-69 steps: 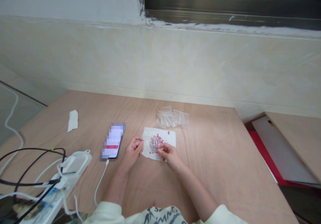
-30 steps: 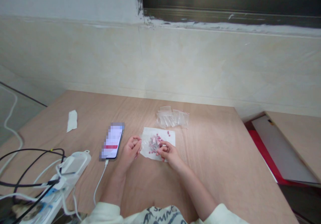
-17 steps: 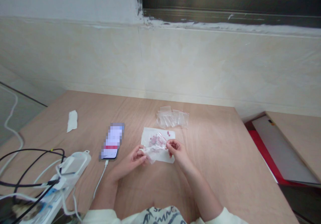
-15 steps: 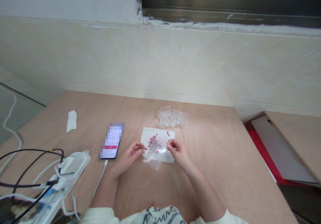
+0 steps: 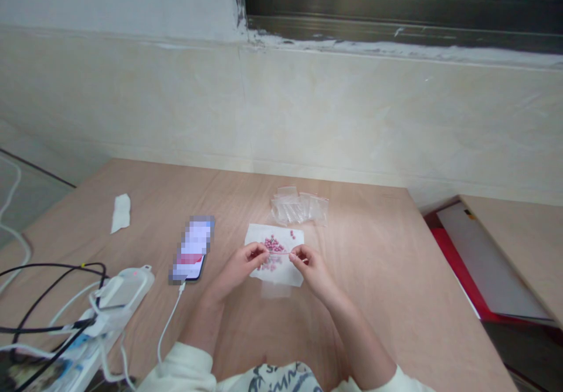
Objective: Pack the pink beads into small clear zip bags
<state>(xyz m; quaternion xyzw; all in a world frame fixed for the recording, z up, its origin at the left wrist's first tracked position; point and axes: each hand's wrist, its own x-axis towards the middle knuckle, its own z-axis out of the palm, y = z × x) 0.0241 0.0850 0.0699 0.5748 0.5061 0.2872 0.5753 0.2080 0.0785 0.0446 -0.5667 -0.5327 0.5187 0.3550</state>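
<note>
While a white power strip (image 5: 132, 285) is being crowded by black cables (image 5: 35, 330) at the far left, a white paper scrap (image 5: 120, 213) is lying beyond it on the wooden counter (image 5: 382, 275), well apart from the work. Next along, a phone (image 5: 193, 245) is being fed by a white lead (image 5: 182, 287); its blurred screen is facing upward, presumably so that it can be glanced at.

Just right of the phone, the pink-lined mouth of a clear bag (image 5: 278, 273) is being gripped at one end by the left hand (image 5: 247, 263), whose thumb and fingers are being pressed together on it. The bag is hanging toward the person's body, over the lower part of a white sheet (image 5: 255, 232); by being pinched at both ends, its edge is apparently being stretched straight. On the sheet, pink beads (image 5: 273, 243) are lying heaped, probably so that they are being contained and easily seen; whether those showing below the edge are lying inside or behind the bag cannot be told. Behind the sheet, spare bags (image 5: 299, 204) are being left overlapping, seemingly within reach.

The mouth's other end is being clamped between the right hand's (image 5: 311, 266) fingertips. At the far right, a red panel (image 5: 461, 275) is showing below the counter's edge.
</note>
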